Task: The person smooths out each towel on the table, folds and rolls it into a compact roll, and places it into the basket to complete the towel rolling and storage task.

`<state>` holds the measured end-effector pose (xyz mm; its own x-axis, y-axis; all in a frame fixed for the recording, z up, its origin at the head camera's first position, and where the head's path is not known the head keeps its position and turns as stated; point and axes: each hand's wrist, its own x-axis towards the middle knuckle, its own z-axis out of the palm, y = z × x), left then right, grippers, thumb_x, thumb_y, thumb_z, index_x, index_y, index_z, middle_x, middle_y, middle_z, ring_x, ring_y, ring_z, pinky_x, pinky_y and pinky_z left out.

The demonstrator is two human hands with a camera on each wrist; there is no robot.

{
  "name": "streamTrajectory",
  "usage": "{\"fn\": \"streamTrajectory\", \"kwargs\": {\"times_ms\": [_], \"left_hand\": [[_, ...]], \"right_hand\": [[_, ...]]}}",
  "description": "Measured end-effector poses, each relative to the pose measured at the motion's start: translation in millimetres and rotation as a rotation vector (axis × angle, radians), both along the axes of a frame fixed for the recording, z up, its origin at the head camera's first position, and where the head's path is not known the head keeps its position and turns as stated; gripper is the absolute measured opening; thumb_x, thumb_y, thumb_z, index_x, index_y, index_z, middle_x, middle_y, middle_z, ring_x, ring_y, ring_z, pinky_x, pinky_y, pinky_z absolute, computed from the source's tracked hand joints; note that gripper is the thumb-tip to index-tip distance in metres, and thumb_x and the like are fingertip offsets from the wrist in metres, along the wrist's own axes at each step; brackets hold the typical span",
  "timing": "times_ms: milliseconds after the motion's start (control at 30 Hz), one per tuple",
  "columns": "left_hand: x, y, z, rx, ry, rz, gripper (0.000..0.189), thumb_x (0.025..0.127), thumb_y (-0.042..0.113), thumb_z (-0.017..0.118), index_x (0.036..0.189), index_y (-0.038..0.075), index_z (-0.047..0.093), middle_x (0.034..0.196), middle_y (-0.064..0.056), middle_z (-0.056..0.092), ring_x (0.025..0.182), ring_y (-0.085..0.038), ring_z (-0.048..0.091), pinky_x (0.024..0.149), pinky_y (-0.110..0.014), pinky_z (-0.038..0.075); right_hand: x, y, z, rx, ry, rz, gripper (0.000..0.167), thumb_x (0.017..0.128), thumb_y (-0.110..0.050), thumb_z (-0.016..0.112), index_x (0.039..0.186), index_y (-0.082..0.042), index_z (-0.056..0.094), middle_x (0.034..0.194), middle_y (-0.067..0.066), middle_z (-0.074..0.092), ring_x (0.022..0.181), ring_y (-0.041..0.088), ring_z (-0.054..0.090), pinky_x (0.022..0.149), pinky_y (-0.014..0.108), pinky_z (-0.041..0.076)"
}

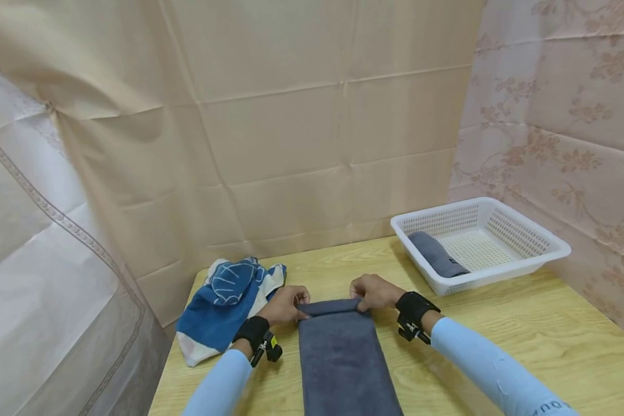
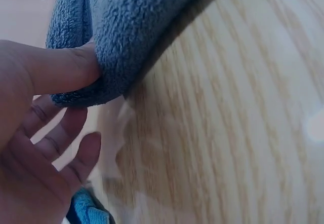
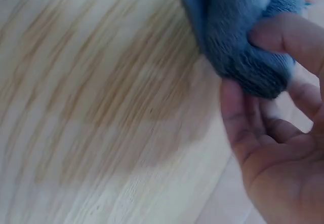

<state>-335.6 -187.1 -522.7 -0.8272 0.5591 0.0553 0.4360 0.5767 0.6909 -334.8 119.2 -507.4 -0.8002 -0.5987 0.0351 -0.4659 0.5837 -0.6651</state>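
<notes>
A long grey towel (image 1: 345, 364) lies lengthwise on the wooden table, its far end turned over into a thick fold. At the left corner of that fold, my left hand (image 1: 284, 304) pinches the cloth, thumb on the near side. My right hand (image 1: 377, 292) pinches the opposite corner the same way. In the left wrist view the thumb (image 2: 66, 71) presses into the fold with fingers behind it. The right wrist view has the thumb (image 3: 288, 36) on the towel's rolled edge and fingers curled below.
A blue and white patterned cloth (image 1: 215, 320) lies crumpled beside my left hand. At the back right stands a white plastic basket (image 1: 520, 268) with a rolled grey towel (image 1: 434, 254) inside. Beige curtains (image 1: 291, 133) hang behind the table (image 1: 499, 323).
</notes>
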Motion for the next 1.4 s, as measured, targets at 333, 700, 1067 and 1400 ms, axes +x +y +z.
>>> {"fn": "streamTrajectory", "kwargs": {"times_ms": [333, 700, 1067, 1400], "left_hand": [[-2.3, -6.0, -3.1, -0.004, 0.096, 0.023, 0.040, 0.075, -0.010, 0.085, 0.086, 0.024, 0.066, 0.089, 0.008, 0.060, 0.083, -0.013, 0.057, 0.073, -0.032, 0.049], [-2.6, -8.4, 1.9, -0.003, 0.156, -0.072, 0.038, 0.075, -0.019, 0.076, 0.077, 0.018, 0.066, 0.092, 0.008, 0.060, 0.084, -0.011, 0.057, 0.073, -0.028, 0.051], [9.7, -21.6, 15.7, -0.047, -0.057, -0.116, 0.021, 0.100, 0.010, 0.062, 0.097, 0.016, 0.083, 0.099, 0.002, 0.057, 0.095, -0.015, 0.057, 0.079, -0.032, 0.048], [2.6, -13.9, -4.3, 0.053, -0.058, -0.034, 0.020, 0.088, 0.033, 0.083, 0.078, 0.019, 0.073, 0.091, 0.003, 0.063, 0.085, -0.016, 0.058, 0.074, -0.034, 0.049]], "right_hand": [[0.0, -2.5, -13.5, 0.012, 0.358, 0.009, 0.039, 0.074, 0.017, 0.078, 0.083, -0.016, 0.059, 0.084, -0.001, 0.050, 0.076, 0.013, 0.044, 0.069, 0.031, 0.040], [2.3, 3.4, -20.0, -0.034, 0.356, -0.030, 0.035, 0.081, 0.012, 0.079, 0.091, -0.022, 0.076, 0.096, -0.009, 0.074, 0.090, 0.011, 0.069, 0.076, 0.028, 0.056], [11.3, 21.3, -13.5, -0.040, 0.072, -0.010, 0.016, 0.099, -0.033, 0.071, 0.105, -0.023, 0.083, 0.127, 0.008, 0.071, 0.117, 0.026, 0.067, 0.090, 0.041, 0.056], [8.4, 13.7, -0.7, -0.126, -0.129, -0.099, 0.011, 0.092, -0.020, 0.080, 0.086, -0.010, 0.083, 0.089, -0.003, 0.075, 0.073, 0.011, 0.060, 0.063, 0.029, 0.044]]}}
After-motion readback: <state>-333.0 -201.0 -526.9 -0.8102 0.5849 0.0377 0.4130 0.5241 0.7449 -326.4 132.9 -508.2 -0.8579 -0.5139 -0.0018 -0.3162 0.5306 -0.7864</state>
